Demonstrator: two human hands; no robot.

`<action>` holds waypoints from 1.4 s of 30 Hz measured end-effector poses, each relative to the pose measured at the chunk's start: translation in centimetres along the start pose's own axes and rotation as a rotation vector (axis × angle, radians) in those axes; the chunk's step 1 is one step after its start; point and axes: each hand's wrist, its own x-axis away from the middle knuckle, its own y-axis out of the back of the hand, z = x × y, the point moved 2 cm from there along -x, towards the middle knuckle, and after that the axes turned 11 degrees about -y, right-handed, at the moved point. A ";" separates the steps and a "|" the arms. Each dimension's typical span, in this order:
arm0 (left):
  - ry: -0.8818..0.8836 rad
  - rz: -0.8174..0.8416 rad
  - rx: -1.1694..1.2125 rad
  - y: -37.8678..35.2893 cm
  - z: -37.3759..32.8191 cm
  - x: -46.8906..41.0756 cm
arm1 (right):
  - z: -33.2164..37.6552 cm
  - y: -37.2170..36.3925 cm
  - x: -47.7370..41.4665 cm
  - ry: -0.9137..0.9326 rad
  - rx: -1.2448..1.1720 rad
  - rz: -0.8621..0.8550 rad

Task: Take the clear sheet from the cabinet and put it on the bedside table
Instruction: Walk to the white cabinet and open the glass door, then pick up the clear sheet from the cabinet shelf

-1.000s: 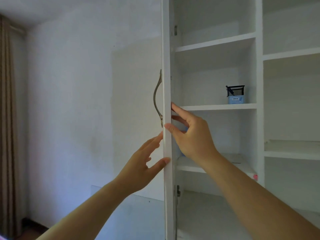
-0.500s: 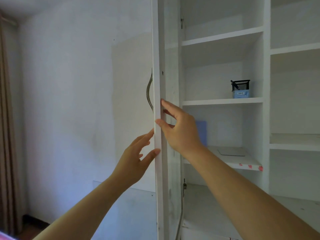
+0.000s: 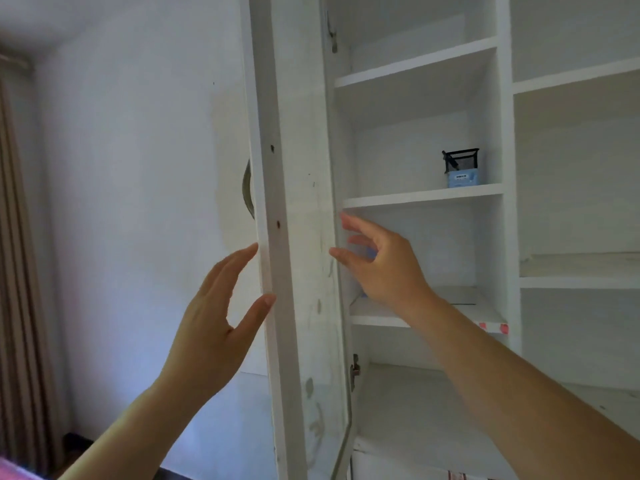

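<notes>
The white cabinet (image 3: 504,237) stands open in front of me, its door (image 3: 277,237) swung out edge-on at the centre. A flat clear sheet (image 3: 465,295) lies on the third shelf, to the right of my wrist. My left hand (image 3: 214,323) is open, its thumb and fingertips touching the door's outer edge. My right hand (image 3: 384,265) is open inside the cabinet, just past the door's inner side, fingers spread and holding nothing. A blue object behind my right hand is mostly hidden.
A black mesh holder on a blue pack (image 3: 462,168) sits on the second shelf. A curved metal handle (image 3: 247,188) sticks out on the door's far side. A brown curtain (image 3: 17,271) hangs at the far left. More shelves (image 3: 578,278) stand to the right.
The door has swung further open to the left. My right hand has let go of the door's edge and moved into the cabinet. My left hand stays on the door's edge.
</notes>
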 end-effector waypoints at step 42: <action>-0.143 0.355 0.020 -42.3 8.8 -12.7 | -31.6 16.6 -12.7 -0.241 0.536 0.031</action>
